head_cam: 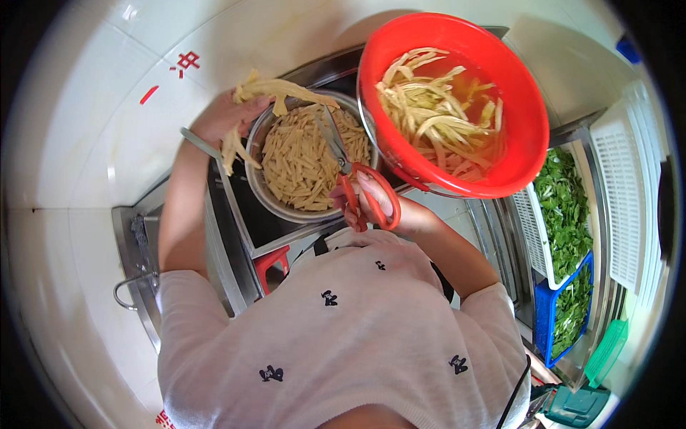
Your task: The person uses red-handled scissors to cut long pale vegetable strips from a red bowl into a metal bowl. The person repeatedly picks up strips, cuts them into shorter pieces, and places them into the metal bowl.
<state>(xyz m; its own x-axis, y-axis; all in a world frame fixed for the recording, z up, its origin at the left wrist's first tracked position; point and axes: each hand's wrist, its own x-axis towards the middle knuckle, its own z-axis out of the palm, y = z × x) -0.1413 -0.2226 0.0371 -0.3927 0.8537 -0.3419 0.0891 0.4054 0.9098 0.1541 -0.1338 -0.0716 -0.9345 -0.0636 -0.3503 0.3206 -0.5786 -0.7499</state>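
My left hand (pixel 228 115) holds a limp bundle of pale yellow strips (pixel 286 88), which look like soaked tofu-skin sticks. They reach over a round metal pot (pixel 252 171), and some hang below my wrist. In my right hand (pixel 370 195) is a pair of scissors (pixel 344 165) with red handles. Its blades stand parted, their tips by the free end of the bundle. Short cut pieces (pixel 308 161) of the same food fill the pot. To the right, a red plastic bucket (pixel 528 112) holds long uncut strips (pixel 429 107) in water.
The pot and bucket stand at a dark, metal-edged counter (pixel 268 230) against a tiled wall (pixel 123 96). On the right are a white basket (pixel 528 228) and a blue basket (pixel 544 322) of chopped greens. A metal sink (pixel 144 257) lies left, a red stool (pixel 273 263) below.
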